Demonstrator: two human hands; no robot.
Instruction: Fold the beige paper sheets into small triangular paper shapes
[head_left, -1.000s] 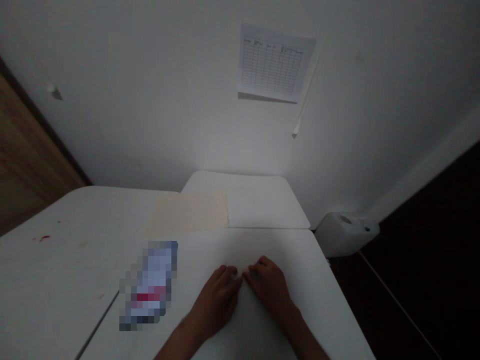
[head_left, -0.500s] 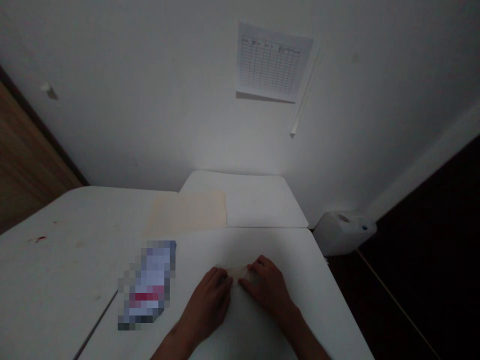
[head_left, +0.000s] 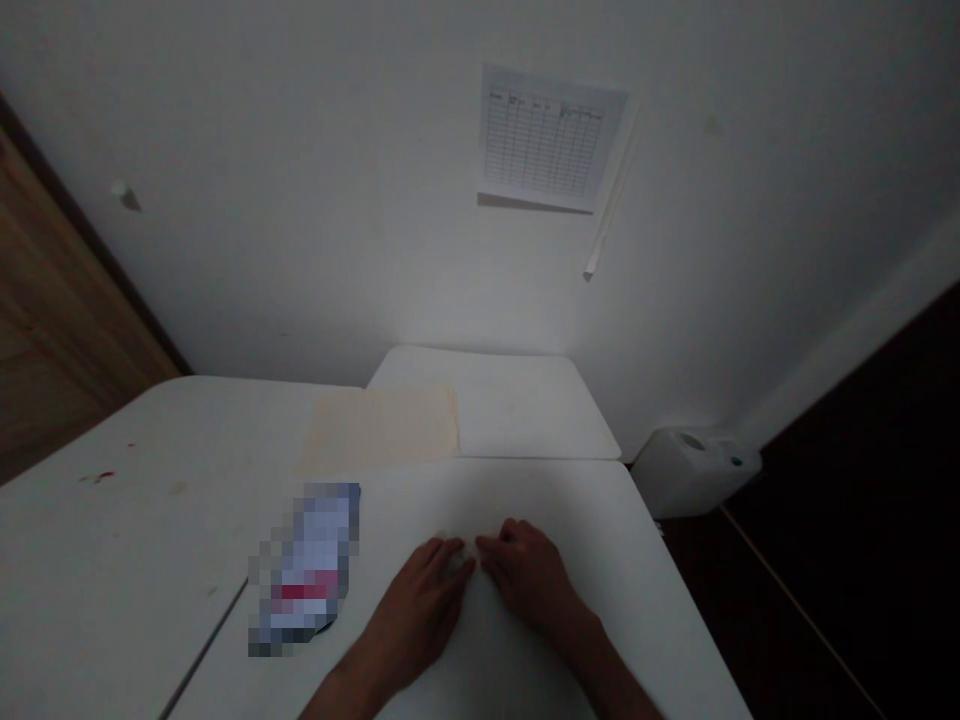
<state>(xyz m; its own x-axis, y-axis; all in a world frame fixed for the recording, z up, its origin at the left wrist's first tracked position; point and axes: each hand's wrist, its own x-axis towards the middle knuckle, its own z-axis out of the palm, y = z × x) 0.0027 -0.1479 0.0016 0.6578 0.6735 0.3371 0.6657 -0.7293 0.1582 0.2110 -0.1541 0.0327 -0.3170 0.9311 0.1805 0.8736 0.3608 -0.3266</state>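
Over the white table my left hand (head_left: 421,598) and my right hand (head_left: 529,568) face each other, fingertips nearly touching. Both have their fingers bent in and closed. A small, thin, pale, see-through piece (head_left: 466,550), like film or thin paper, shows faintly at the left fingertips and in the gap between the hands. Most of it is hidden by the fingers, and its kind is not clear. To the left of my left hand lies a blurred-out blue-white packet-like thing (head_left: 311,560) with a red band.
White tables (head_left: 622,620) meet at seams. A cream sheet (head_left: 382,430) lies across the back seam. A printed chart (head_left: 551,140) hangs on the wall. A white plastic container (head_left: 682,475) stands beyond the table's right edge. Wooden panelling (head_left: 60,310) stands at the far left.
My hands have drawn closer together, and the pale piece between them shows much less. The whole view has shifted slightly.
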